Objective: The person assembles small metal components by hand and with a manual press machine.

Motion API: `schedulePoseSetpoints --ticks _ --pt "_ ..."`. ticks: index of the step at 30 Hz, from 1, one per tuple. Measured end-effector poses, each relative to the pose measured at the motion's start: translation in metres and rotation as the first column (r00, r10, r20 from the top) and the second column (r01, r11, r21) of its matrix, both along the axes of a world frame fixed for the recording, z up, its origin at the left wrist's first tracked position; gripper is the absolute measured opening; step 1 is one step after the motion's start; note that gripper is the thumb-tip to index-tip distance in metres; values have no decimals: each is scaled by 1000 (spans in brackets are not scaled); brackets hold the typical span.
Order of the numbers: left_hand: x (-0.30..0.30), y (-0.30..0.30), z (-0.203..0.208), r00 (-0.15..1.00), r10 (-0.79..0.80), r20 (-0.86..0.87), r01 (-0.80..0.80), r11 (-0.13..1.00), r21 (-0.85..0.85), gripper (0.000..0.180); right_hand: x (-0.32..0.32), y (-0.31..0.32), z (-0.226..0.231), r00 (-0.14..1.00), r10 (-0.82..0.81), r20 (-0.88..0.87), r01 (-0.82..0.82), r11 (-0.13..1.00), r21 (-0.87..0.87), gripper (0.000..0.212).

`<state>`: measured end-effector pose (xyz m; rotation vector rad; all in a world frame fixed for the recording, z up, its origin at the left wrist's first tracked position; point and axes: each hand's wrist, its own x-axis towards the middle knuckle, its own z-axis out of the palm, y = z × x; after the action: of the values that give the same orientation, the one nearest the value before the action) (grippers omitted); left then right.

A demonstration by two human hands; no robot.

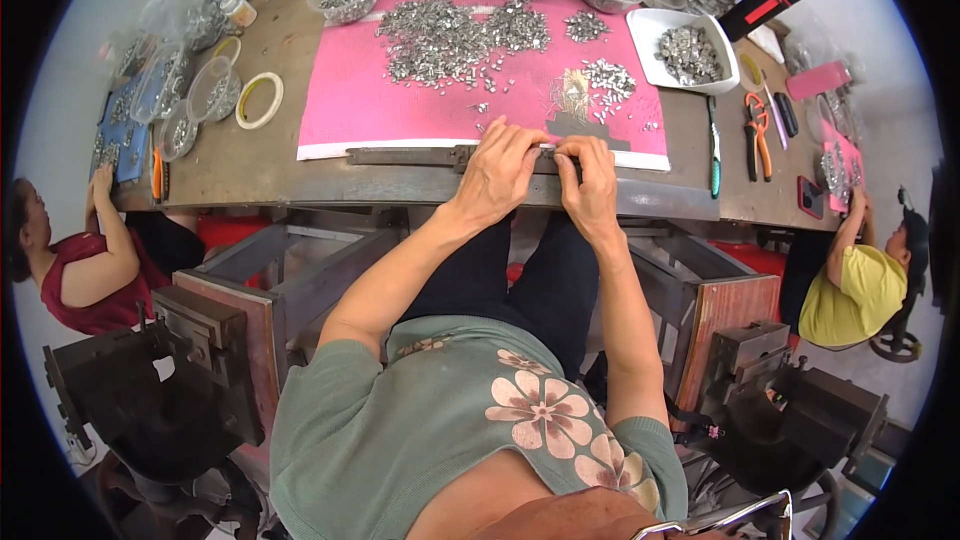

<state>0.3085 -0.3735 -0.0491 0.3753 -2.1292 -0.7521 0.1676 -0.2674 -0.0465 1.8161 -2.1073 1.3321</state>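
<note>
At the front edge of the bench, a dark metal bar [400,156] lies along the near side of the pink mat [330,90]. My left hand [495,168] rests over this bar with its fingers bent and pressed together. Close beside it, my right hand [592,183] pinches down at the bar's right part. Whatever small thing is between the fingertips is hidden. Beyond my hands spreads a large heap of small silvery metal pieces [430,45]. A smaller group of shiny pieces [610,80] lies to the right, by a flat dark grey piece [580,128].
A white tub [645,65] of metal parts stands at the mat's right, with a black thermos [765,5] behind. Orange-handled pliers [757,135] and a green-handled tool [715,160] lie right. A tape roll [260,101] lies left. Co-workers sit at both sides.
</note>
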Motion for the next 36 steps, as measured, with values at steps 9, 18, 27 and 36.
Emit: schedulePoseSetpoints --ticks 9,18,27,36 --pt "1 3 -1 999 29 25 -29 1000 5 21 -6 4 7 995 98 -11 -98 995 25 13" --pt "-13 9 -5 984 148 98 -135 983 -123 25 -38 16 4 984 -162 71 167 984 -64 20" --pt "-11 12 -6 988 137 74 -126 983 -130 30 -73 42 -9 911 -249 -329 342 900 268 44" --pt "-11 12 -3 988 139 61 -134 987 -90 26 -77 31 -5 928 -191 -319 287 913 291 47"
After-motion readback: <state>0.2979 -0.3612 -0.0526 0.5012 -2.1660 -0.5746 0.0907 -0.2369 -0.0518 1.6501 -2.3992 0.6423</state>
